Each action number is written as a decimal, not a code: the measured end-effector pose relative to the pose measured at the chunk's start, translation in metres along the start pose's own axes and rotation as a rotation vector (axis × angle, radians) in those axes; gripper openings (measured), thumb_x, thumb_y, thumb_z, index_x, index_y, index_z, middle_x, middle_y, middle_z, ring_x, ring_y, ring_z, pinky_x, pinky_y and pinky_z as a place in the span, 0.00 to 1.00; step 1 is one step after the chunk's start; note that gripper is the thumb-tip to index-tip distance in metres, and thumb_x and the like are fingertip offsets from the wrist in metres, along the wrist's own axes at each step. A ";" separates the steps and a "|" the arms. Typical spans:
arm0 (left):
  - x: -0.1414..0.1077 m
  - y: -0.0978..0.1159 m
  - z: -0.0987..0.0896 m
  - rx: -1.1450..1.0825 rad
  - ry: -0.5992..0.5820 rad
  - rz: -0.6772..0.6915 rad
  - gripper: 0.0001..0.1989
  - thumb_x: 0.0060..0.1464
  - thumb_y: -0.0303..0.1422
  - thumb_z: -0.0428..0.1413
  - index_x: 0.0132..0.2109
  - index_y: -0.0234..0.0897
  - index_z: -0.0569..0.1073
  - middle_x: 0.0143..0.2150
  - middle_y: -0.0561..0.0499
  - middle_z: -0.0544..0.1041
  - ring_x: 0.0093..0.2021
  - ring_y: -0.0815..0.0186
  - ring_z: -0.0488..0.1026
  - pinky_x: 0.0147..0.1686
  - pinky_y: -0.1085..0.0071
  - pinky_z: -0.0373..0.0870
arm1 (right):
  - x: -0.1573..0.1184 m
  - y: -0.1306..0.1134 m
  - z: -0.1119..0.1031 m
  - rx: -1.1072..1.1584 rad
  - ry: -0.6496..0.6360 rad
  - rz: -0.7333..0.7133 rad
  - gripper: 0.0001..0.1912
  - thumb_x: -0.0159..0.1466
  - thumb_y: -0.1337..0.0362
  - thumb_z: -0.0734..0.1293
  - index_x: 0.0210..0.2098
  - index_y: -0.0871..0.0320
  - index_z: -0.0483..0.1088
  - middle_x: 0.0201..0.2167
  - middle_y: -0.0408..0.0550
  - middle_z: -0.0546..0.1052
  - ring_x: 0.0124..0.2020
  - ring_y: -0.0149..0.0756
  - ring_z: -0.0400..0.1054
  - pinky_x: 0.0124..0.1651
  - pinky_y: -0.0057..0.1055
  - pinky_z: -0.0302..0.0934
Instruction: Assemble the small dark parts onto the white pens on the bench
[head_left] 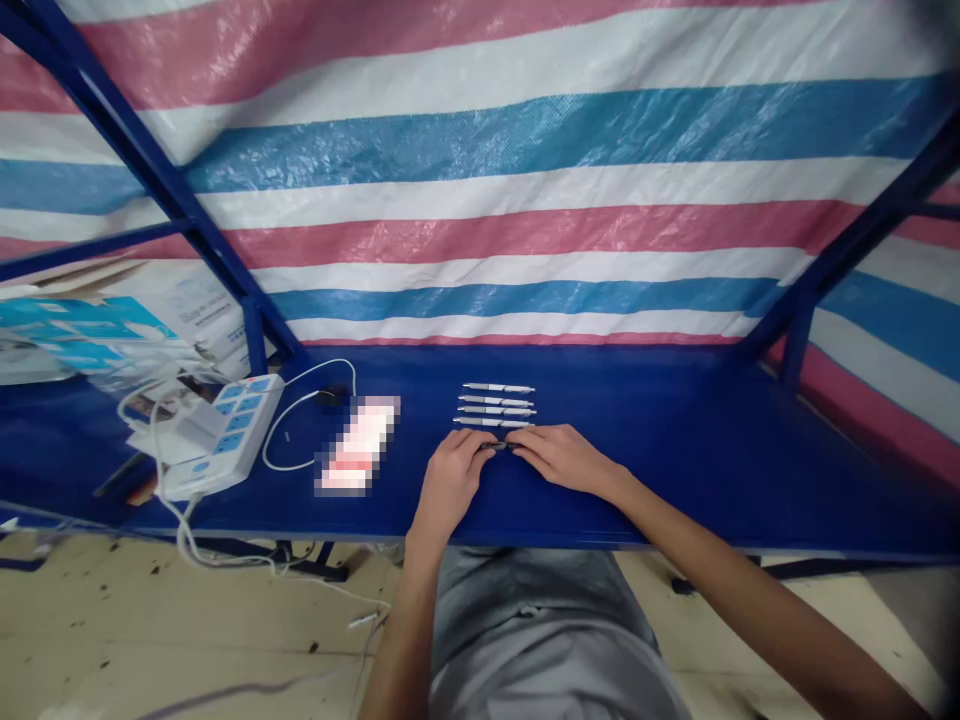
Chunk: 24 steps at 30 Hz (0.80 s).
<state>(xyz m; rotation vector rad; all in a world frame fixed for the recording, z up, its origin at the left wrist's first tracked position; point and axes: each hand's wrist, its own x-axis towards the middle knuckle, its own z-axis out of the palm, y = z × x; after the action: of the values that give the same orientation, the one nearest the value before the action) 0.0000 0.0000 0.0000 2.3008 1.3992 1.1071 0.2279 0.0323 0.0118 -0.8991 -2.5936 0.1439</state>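
Note:
Several white-and-grey pens (496, 410) lie crosswise in a neat column on the blue table (637, 520). Just below the nearest one, a dark slim object, seemingly a pen (501, 446), spans the gap between my hands. My left hand (453, 470) pinches its left end between thumb and fingers. At its right end, my right hand (559, 457) has thumb and fingertips closed on it. The fingers cover both ends, so its full shape is hidden.
A white power strip (238, 435) with plugs and cables stands at the left. Beside it lies a pixelated bright rectangle (358, 445) with a white cable (289, 468). Boxes (112, 320) sit at the far left; blue frame bars and a striped sheet rise behind.

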 end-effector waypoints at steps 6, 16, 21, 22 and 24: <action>0.001 0.002 0.000 0.012 -0.056 -0.032 0.10 0.66 0.26 0.52 0.48 0.41 0.75 0.45 0.50 0.80 0.47 0.61 0.77 0.50 0.63 0.74 | 0.002 -0.003 -0.003 0.032 -0.059 0.043 0.13 0.76 0.63 0.58 0.54 0.56 0.70 0.48 0.52 0.80 0.44 0.41 0.76 0.44 0.33 0.67; 0.001 0.000 0.001 -0.013 -0.030 -0.032 0.09 0.65 0.26 0.53 0.48 0.41 0.76 0.46 0.50 0.79 0.48 0.60 0.75 0.52 0.62 0.73 | 0.003 -0.003 -0.006 0.029 -0.060 0.048 0.12 0.77 0.60 0.57 0.52 0.55 0.69 0.47 0.49 0.79 0.42 0.39 0.75 0.40 0.30 0.63; 0.001 0.001 -0.001 -0.045 -0.011 -0.030 0.09 0.66 0.27 0.53 0.48 0.41 0.76 0.46 0.49 0.79 0.48 0.60 0.75 0.53 0.61 0.72 | 0.003 -0.005 -0.005 0.001 -0.045 0.041 0.12 0.77 0.59 0.57 0.49 0.57 0.69 0.42 0.49 0.79 0.39 0.39 0.75 0.37 0.29 0.60; 0.001 0.002 -0.001 -0.048 -0.010 -0.026 0.09 0.67 0.27 0.53 0.48 0.41 0.76 0.46 0.49 0.79 0.48 0.60 0.75 0.53 0.61 0.72 | 0.003 -0.006 -0.005 -0.006 -0.036 0.037 0.12 0.77 0.58 0.58 0.49 0.57 0.69 0.42 0.49 0.79 0.39 0.38 0.74 0.36 0.29 0.60; 0.002 0.003 -0.001 -0.050 -0.018 -0.025 0.09 0.67 0.28 0.53 0.48 0.41 0.76 0.46 0.49 0.79 0.48 0.60 0.75 0.53 0.61 0.72 | 0.002 -0.005 -0.004 -0.020 -0.027 0.030 0.12 0.77 0.59 0.57 0.47 0.57 0.69 0.40 0.48 0.79 0.37 0.38 0.74 0.35 0.29 0.58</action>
<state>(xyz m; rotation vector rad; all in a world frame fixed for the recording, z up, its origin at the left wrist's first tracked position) 0.0013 -0.0002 0.0029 2.2464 1.3743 1.0990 0.2247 0.0295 0.0173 -0.9504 -2.6116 0.1399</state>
